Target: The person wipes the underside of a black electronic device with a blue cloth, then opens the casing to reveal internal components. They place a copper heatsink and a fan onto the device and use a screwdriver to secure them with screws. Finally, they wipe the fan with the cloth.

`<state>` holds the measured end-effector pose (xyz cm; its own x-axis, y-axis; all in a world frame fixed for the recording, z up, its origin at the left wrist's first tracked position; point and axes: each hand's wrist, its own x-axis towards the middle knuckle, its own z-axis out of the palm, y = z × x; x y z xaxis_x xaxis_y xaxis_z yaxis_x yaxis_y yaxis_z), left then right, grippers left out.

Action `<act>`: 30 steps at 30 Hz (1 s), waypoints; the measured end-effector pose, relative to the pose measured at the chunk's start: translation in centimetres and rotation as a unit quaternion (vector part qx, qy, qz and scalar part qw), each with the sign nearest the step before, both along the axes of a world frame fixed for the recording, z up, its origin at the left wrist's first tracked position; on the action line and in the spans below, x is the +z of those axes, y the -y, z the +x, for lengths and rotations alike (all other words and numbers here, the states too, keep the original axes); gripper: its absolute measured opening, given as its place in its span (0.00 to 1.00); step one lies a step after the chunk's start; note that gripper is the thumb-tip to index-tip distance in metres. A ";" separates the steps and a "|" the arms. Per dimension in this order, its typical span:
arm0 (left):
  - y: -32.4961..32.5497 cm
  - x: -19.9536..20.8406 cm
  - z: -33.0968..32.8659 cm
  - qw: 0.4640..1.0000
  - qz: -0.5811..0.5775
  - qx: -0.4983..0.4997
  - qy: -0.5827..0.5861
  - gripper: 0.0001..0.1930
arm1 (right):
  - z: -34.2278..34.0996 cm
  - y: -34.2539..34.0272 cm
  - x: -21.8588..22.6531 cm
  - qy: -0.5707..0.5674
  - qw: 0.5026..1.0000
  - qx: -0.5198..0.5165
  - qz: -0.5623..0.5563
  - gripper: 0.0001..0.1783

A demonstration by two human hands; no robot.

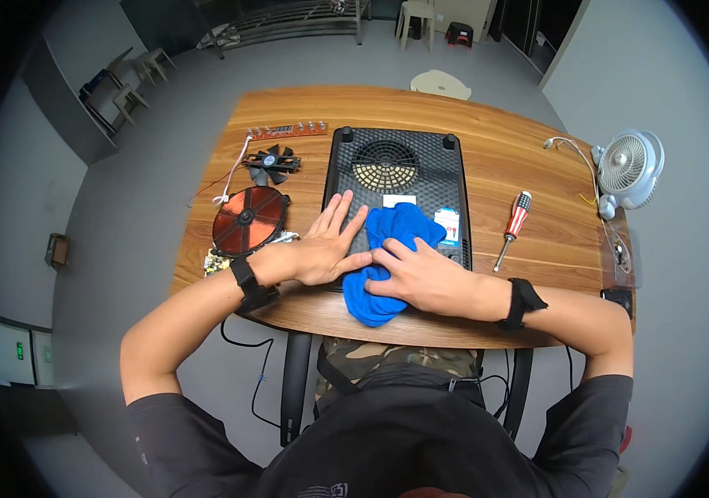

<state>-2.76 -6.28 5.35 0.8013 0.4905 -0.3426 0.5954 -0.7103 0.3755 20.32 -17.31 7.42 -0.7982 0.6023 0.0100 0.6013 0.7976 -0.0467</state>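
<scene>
A black induction cooker housing point(346, 178) lies on the wooden table with its underside up, showing a round vent grille, small feet and two stickers. My left hand point(321, 249) rests on the left side of its near half, fingers stretched out and spread. Bunched in my right hand point(425, 278) is a blue cloth point(404, 220), pressed on the housing's near part. The cloth hangs over the housing's near edge onto the table and hides part of a sticker. My left thumb reaches the cloth beside the right fingers.
Left of the housing lie a copper induction coil point(246, 220), a black fan point(271, 163), a control board strip point(288, 130) and a partly hidden circuit board point(216, 263). A screwdriver point(514, 228) lies to the right. A small white fan point(630, 170) stands at the right edge.
</scene>
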 end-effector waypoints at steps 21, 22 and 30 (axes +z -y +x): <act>3.1 -2.7 -6.4 0.980 0.113 0.060 0.154 0.57 | -3.0 -1.5 -0.2 -0.029 0.998 0.032 0.036 0.24; 3.0 -2.7 -6.5 0.980 0.118 0.056 0.152 0.57 | -3.6 -1.6 0.0 -0.035 0.998 0.037 0.039 0.22; 2.2 -3.4 -7.0 0.976 0.072 0.084 0.189 0.35 | -6.0 -4.2 2.5 -0.043 0.996 0.066 0.037 0.30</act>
<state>-9.75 -8.52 1.92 0.7617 0.6465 0.0434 0.5462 -0.6767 0.4937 14.34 -13.11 9.94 -0.8648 0.4871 0.1220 0.4872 0.8727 -0.0312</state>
